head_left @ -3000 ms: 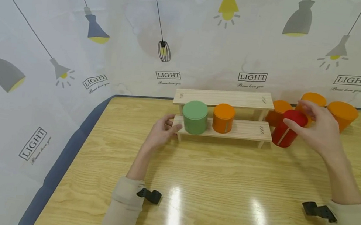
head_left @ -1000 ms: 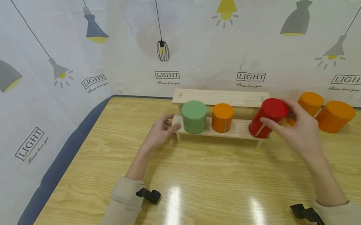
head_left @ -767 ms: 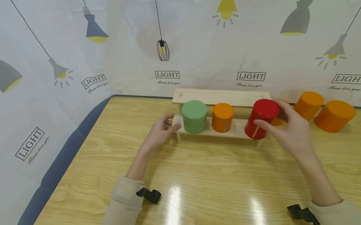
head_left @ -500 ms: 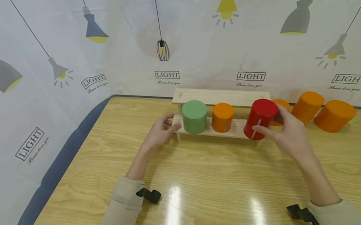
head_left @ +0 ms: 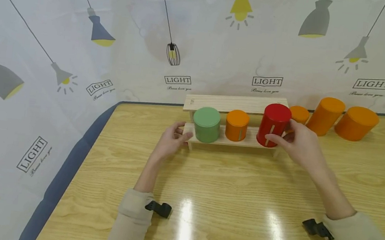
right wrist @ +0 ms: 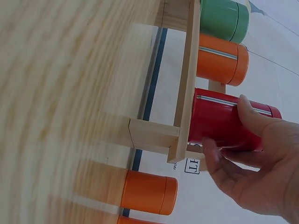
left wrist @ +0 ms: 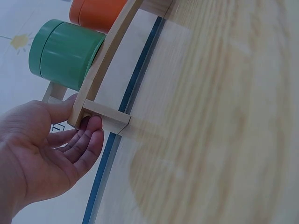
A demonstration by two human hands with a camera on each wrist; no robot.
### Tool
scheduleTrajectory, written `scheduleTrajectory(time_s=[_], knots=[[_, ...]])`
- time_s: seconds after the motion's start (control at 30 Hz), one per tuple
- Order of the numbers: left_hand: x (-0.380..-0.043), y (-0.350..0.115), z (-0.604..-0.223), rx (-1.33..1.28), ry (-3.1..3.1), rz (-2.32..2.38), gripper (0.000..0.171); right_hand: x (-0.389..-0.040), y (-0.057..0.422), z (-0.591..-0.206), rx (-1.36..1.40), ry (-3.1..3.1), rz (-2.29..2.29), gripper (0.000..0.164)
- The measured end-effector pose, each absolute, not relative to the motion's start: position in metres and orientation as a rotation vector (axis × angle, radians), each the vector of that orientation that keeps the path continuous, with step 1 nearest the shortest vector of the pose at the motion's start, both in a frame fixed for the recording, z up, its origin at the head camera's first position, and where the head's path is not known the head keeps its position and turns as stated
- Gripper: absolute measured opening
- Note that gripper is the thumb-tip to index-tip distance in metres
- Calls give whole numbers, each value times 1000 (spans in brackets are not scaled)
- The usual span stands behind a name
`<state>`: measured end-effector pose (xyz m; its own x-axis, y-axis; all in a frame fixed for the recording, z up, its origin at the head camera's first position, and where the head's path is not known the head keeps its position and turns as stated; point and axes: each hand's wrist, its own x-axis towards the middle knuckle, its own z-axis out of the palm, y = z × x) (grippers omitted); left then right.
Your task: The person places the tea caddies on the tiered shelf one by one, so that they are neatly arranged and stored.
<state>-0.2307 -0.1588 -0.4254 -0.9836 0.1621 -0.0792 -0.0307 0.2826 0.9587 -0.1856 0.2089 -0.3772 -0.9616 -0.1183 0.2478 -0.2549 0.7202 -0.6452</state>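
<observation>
A two-step wooden shelf (head_left: 237,103) stands at the back of the table. My left hand (head_left: 171,138) grips the left end of its lower board, thumb above and fingers curled underneath, as the left wrist view shows. Beside that hand a green canister (head_left: 207,125) stands on the lower board, then a shorter orange canister (head_left: 236,126). At the board's right end is a tall red canister (head_left: 274,125), upright, its base at the wood. My right hand (right wrist: 261,158) holds it from the right, thumb along the front near the pale strip, fingers round the far side.
Right of the shelf, behind my right hand, stand a small orange canister (head_left: 299,114), a taller orange canister (head_left: 326,116) and a wide orange canister (head_left: 357,123). A lamp-printed cloth (head_left: 216,63) hangs behind the wooden table (head_left: 227,187).
My right hand has brought the red canister leftward from the table onto the lower board's right end, lately shifting it slightly further left. My left hand has stayed on the shelf.
</observation>
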Motion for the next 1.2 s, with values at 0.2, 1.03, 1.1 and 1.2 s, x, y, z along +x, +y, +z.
scheduleTrajectory(time_s=[0.2,1.03,1.1,1.2], knots=[[-231,-159,-425,129,2379,1791,58,-188,206,-380,345,-2703,1093,44],[-232,-159,-426,138,2404,1777,56,-190,215,-374,450,-2696,1091,49],[-232,-159,-426,145,2404,1775,56,-191,220,-373,443,-2670,1102,50],[-232,-159,-427,145,2398,1779,55,-191,229,-370,382,-2636,1097,52]])
